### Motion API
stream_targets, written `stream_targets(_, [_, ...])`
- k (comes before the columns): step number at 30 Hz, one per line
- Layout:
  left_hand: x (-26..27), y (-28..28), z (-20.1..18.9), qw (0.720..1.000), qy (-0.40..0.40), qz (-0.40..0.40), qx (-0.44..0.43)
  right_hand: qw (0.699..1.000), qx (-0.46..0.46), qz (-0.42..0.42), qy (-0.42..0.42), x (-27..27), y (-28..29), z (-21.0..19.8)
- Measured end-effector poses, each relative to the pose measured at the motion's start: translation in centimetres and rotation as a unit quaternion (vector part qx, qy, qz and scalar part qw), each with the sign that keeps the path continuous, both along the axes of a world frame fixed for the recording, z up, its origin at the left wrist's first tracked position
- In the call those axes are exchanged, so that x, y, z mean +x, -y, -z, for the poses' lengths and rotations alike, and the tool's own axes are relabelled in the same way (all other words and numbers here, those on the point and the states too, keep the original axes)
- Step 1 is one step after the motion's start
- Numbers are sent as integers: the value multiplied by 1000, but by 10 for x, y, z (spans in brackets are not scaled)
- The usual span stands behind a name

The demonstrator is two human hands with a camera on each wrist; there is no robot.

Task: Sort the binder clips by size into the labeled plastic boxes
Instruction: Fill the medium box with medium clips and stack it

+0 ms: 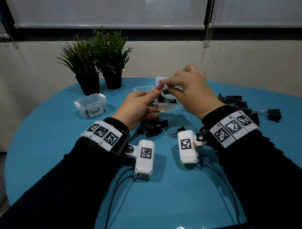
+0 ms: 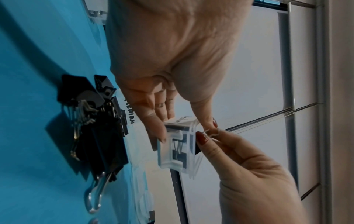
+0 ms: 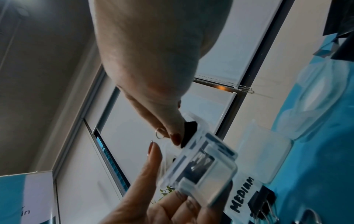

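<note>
We hold the small clear plastic box (image 1: 164, 105) in our left hand (image 1: 136, 108), lifted off the table and tipped, fingers curled under it and the thumb up at its rim; black binder clips already lie inside it. Our right hand (image 1: 190, 89) pinches a small black binder clip (image 3: 189, 128) between thumb and forefinger right at the box's open mouth, touching its edge. Just below our left hand a heap of black binder clips with steel wire handles (image 1: 151, 127) lies on the round blue table (image 1: 57, 152). To the right of our right wrist sits a pile of larger black clips (image 1: 246, 106). Left of our left hand stands a lidded clear box labelled "Small" (image 1: 90, 105), and beyond it two green potted plants (image 1: 98, 64)
</note>
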State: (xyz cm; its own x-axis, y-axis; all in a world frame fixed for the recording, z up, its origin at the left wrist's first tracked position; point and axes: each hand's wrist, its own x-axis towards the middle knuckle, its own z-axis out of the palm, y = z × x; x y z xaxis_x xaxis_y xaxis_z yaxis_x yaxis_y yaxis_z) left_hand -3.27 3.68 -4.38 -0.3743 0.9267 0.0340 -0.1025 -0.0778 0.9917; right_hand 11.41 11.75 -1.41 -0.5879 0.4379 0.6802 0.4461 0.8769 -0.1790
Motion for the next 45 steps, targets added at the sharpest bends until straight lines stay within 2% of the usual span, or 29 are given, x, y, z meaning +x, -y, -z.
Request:
stream_targets(2, [0, 0, 0, 1000, -3, 4, 1, 998, 4, 7, -65, 1, -2, -1])
stream_targets(4, [1, 2, -1, 1000, -5, 12, 2, 995, 23, 13, -95, 1, -2, -1])
stream_targets(7, [0, 2, -1, 1000, -14, 7, -1, 997, 39, 24, -61, 1, 1, -4])
stream_targets(11, [1, 1, -1, 1000, -17, 6, 0, 998, 7, 66, 10, 2, 5, -5])
stream_targets(14, [3, -1, -1, 1000, -12, -3, 9, 996, -25, 85, 27, 2, 5, -4])
stream_targets(21, [-5, -2, 0, 998, 23, -45, 31, 993, -49, 47, 92, 6, 11, -4])
stream_targets(33, [-7, -2, 3, 998, 2, -41, 49, 994, -84, -23, 72, 1, -4, 2])
stream_targets(39, [-4, -3, 2, 998, -11, -18, 55, 997, -57, -23, 52, 6, -7, 5])
stream_targets(45, [-5, -2, 2, 998, -12, -20, 54, 996, -67, -41, 47, 6, -6, 6])
